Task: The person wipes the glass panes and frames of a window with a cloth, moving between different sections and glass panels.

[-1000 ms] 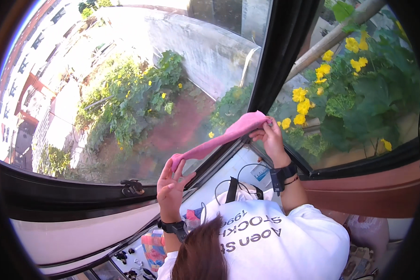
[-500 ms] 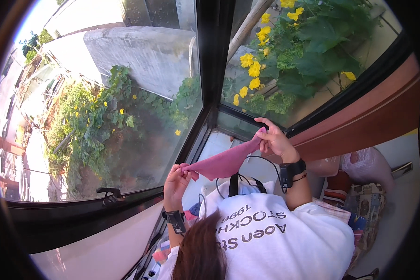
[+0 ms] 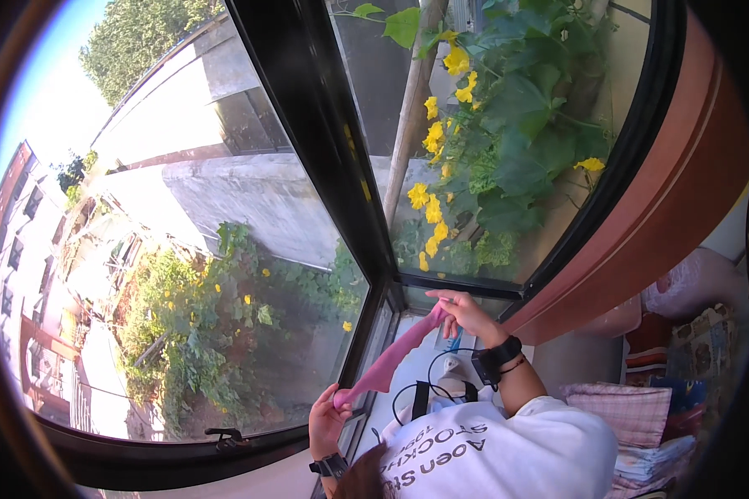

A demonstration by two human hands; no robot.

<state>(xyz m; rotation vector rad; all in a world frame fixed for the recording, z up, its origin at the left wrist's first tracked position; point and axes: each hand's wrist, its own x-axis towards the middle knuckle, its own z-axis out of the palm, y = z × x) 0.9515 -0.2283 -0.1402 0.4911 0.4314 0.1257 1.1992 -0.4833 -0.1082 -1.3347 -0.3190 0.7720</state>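
Note:
A pink cloth [image 3: 397, 356] is stretched between my two hands in front of the window corner, slanting up toward the right. My left hand [image 3: 324, 426] pinches its lower end. The upper end is gripped by my right hand [image 3: 472, 323], between thumb and fingers. Between the hands the cloth hangs in a narrow strip with an uneven lower edge. Each wrist wears a black strapped device, the right one [image 3: 495, 358] showing a thin black cable. Below the cloth are a white sill and a pale item with black straps, partly hidden by my white shirt.
Black-framed window panes meet at a dark post [image 3: 379, 249] just ahead. A window handle [image 3: 225, 434] sits on the left frame. To the right are a reddish-brown curved panel [image 3: 641, 216] and folded fabrics [image 3: 620, 412]. Yellow-flowered vines grow outside the glass.
The view has tilted upward and turned, so my hands and the cloth appear lower. The cloth slants more steeply and looks narrower. Both hands still grip its ends.

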